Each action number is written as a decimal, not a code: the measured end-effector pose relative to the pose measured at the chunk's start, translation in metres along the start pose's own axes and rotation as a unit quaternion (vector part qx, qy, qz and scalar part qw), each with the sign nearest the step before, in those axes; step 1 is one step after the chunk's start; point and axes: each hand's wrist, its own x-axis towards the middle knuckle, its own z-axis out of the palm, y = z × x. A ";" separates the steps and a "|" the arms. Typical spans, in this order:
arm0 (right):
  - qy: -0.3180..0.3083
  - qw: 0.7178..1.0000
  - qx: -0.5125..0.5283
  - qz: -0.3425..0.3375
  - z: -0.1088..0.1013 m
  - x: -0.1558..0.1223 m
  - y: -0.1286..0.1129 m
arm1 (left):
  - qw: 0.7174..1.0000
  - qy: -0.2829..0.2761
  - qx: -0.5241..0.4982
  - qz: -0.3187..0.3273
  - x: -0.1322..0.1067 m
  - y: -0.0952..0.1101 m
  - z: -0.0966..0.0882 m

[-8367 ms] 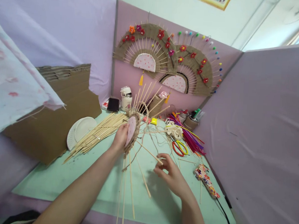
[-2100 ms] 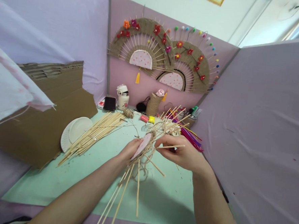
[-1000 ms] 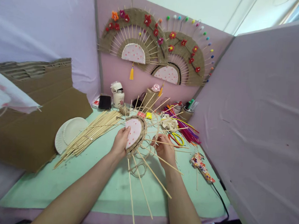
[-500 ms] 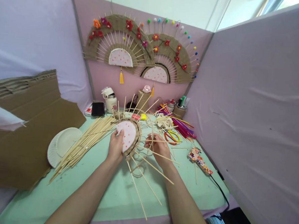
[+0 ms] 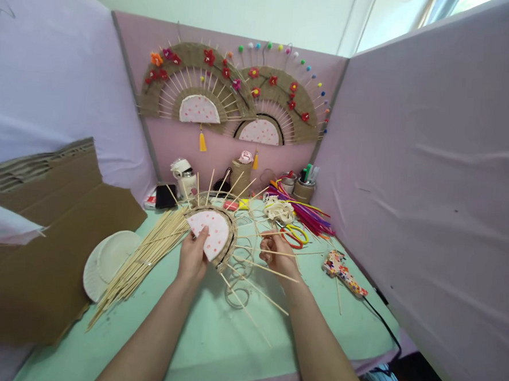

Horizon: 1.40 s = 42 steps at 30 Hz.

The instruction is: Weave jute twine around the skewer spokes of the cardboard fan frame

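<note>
Fan (image 5: 213,240), half-round, held up over the middle of the green table (image 5: 197,348), flat edge toward the left hand (image 5: 193,256). Dotted cloth half-disc faces the viewer; woven twine band runs round its curve. Thin sticks (image 5: 259,288) radiate outward from the band, some upward, some to the right and down.

Left hand: thumb pressed on the cloth near the flat edge, other fingers mostly hidden behind; fan gripped between them. Right hand (image 5: 278,255): to the right of the band, among the sticks, fingers curled and close together beside a loose twine strand (image 5: 256,219). Whether they pinch it, cannot tell. One stick crosses in front of this hand. Twine loops (image 5: 236,297) below, between the forearms.

Left of the fan: stick bundle (image 5: 142,261), lying aslant, its edge over the paper plates (image 5: 115,251); cardboard (image 5: 56,259) further left. Right: scissors (image 5: 295,238) with red and yellow handles, just beyond the right hand; patterned glue gun (image 5: 343,273), cord trailing off the table edge.
</note>
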 end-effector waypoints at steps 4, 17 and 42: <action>0.016 0.998 0.043 0.034 -0.004 0.004 -0.002 | 0.998 -0.013 -0.031 -0.055 -0.001 0.004 0.000; 0.076 0.989 0.124 0.028 -0.012 0.011 -0.005 | 0.989 -0.027 -0.073 -0.124 -0.003 0.011 0.002; 0.165 0.971 0.156 -0.079 -0.029 0.021 -0.016 | 0.980 -0.059 -0.086 -0.172 -0.011 0.018 0.008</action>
